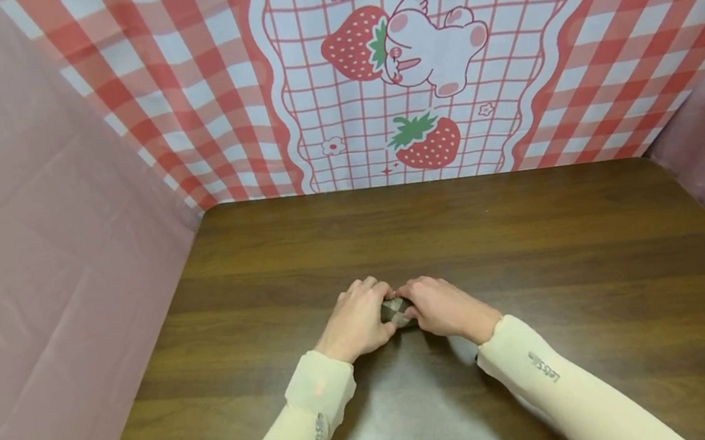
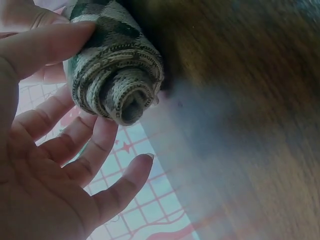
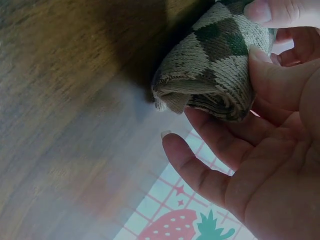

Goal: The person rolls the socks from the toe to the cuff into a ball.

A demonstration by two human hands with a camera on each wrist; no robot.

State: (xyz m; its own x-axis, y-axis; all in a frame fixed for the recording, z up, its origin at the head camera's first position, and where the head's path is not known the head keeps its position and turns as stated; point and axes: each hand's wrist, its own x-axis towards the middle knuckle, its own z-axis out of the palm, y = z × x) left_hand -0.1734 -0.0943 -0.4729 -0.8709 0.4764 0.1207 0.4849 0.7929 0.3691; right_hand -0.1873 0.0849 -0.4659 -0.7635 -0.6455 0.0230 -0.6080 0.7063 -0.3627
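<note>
A rolled-up knitted sock (image 1: 396, 313), checkered in beige, brown and dark green, is between both hands near the middle of the table. My left hand (image 1: 357, 320) grips one end, thumb on the near side and fingers on the far side. The other end is held by my right hand (image 1: 444, 305) in the same way. In the left wrist view the end of the sock roll (image 2: 117, 82) shows a tight spiral of layers. The right wrist view shows the opposite end of the sock (image 3: 210, 65), with flatter folded layers. The little fingers stand off the roll.
The brown wooden table (image 1: 493, 232) spreads around the hands. Behind its far edge hangs a red-and-white cloth (image 1: 323, 91) with strawberry prints. Pink cloth walls (image 1: 65, 248) stand at the left and right sides.
</note>
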